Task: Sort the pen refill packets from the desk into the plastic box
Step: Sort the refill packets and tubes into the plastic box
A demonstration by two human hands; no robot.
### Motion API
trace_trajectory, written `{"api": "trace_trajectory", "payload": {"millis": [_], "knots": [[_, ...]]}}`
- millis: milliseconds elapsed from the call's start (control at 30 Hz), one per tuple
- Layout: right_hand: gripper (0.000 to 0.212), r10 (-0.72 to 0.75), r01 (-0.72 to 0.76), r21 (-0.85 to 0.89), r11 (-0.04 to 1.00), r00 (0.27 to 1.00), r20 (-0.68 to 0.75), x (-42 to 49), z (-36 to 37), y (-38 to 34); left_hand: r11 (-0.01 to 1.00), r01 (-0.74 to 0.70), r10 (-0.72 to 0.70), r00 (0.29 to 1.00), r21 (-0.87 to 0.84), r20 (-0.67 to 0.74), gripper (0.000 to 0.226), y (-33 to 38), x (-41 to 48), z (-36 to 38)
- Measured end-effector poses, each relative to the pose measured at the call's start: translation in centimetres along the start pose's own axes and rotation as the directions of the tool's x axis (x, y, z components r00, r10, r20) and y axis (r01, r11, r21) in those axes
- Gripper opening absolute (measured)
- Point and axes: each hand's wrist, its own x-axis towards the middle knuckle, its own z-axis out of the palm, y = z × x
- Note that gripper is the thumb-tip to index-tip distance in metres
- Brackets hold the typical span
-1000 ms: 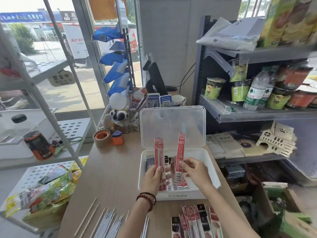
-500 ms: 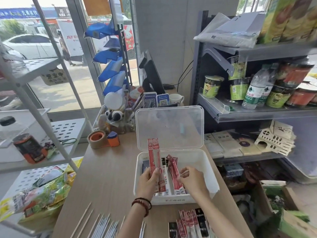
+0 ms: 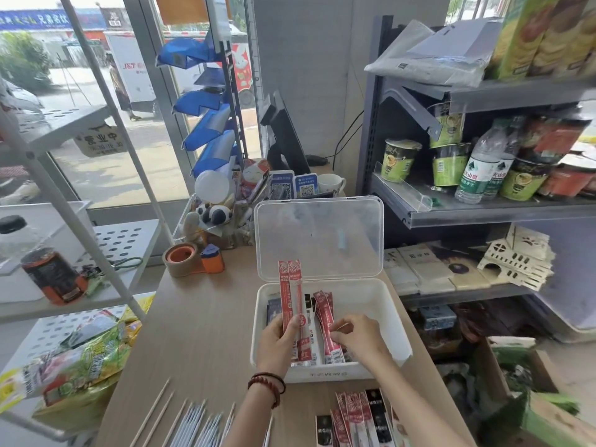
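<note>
Head view, looking down across the counter (image 3: 200,317) onto the plastic box (image 3: 382,304), with its clear lid (image 3: 319,240) standing open behind. Grips two red packets (image 3: 290,295) in the left hand (image 3: 277,341), thumb laid across their lower part; long axis upright, tops well above the rim, lower ends already down inside the box near its front wall. Pinches with the right hand (image 3: 358,337), fingers curled, at the edge of the leaning packets (image 3: 325,317), which run front to back in the middle of the box, just right of the held two. Shows more waiting packets (image 3: 358,417) on the counter at the near edge, just in front of the box and beside the right forearm, long axes pointing roughly toward the box. Probably calls next for tipping the red packets back and down to lie parallel with the leaning packets, then letting go. Hinges on that axis: upright now, needing to fall front to back. Puts the right hand nearer the waiting packets for the following pick.
</note>
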Motion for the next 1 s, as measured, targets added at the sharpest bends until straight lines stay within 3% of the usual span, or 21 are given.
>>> {"api": "trace_trajectory", "payload": {"millis": [233,333,433,567,867,1000], "knots": [[0.018,0.050,-0.043,-0.109,0.993,0.996,0.069,0.0,0.3,-0.2,1.000,-0.005,0.005,1.000,0.023,-0.005,0.013,0.3,-0.2,0.0],[0.024,-0.001,0.002,-0.099,0.995,1.000,0.018,-0.6,0.1,-0.9,0.999,0.012,-0.012,1.000,0.037,-0.009,0.011,0.3,-0.1,0.0],[0.033,-0.105,0.104,-0.026,0.994,0.993,-0.051,-1.4,-0.3,-1.6,1.000,0.019,-0.019,1.000,0.003,0.010,0.010,0.5,-0.3,0.1],[0.041,-0.166,0.162,0.126,0.979,0.986,0.020,-2.2,-0.6,-1.5,0.999,-0.027,0.026,0.999,0.041,0.038,0.007,0.9,-0.6,0.2],[0.020,-0.145,0.122,0.360,0.925,0.989,0.036,-2.5,-1.1,-1.9,0.992,-0.041,0.031,0.995,0.115,0.092,0.015,0.7,-0.6,0.2],[0.009,-0.091,0.098,0.420,0.902,0.995,-0.037,-2.3,-1.4,-2.1,0.998,0.058,-0.059,0.996,0.024,0.073,0.018,0.4,-0.3,0.4]]}}
